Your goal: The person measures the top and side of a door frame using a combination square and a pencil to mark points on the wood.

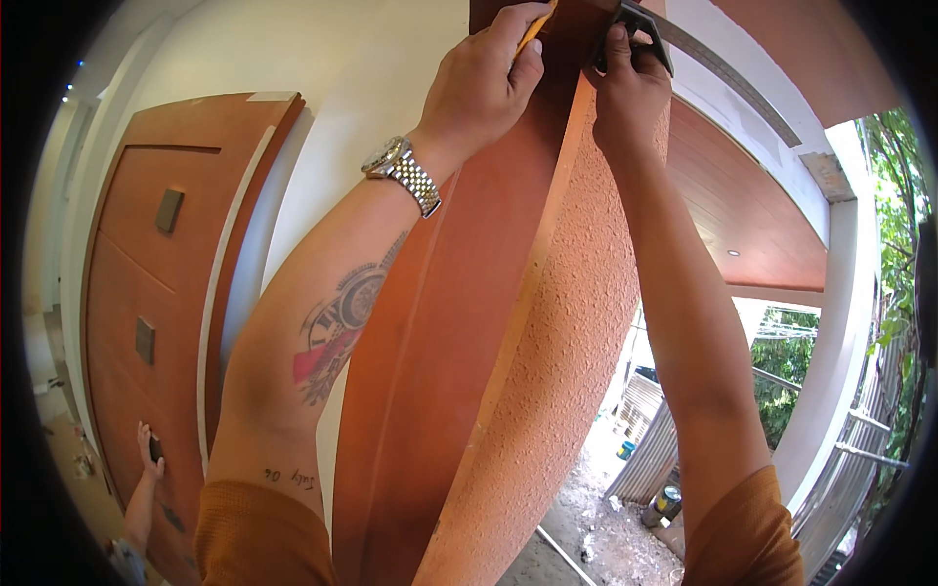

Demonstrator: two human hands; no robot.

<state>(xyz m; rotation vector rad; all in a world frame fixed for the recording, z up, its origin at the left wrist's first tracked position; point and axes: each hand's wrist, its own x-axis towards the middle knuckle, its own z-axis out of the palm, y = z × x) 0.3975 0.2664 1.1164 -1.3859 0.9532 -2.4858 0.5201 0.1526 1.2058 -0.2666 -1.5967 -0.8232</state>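
My left hand [476, 95], with a metal-banded wristwatch [403, 168] at the wrist, is raised to the top of the view. It grips a slim yellow tool [536, 31], possibly a pencil; its tip is cut off by the picture's edge. Beside it my right hand [634, 88] pinches the dark head of a square [652, 33] against the upper part of a reddish-brown door jamb [469, 308]. From that head a graduated steel blade [733, 77] reaches out to the right. The jamb's edge meets a rough-textured orange wall [557, 351].
A reddish-brown panelled door [168, 271] with square metal inlays stands at the left. Another person's hand [150, 454] touches it low down. Right of the wall, a rubble-strewn ground [586, 505] holds corrugated sheets [637, 454] and a paint can [667, 502]. A white post [828, 351] rises beyond.
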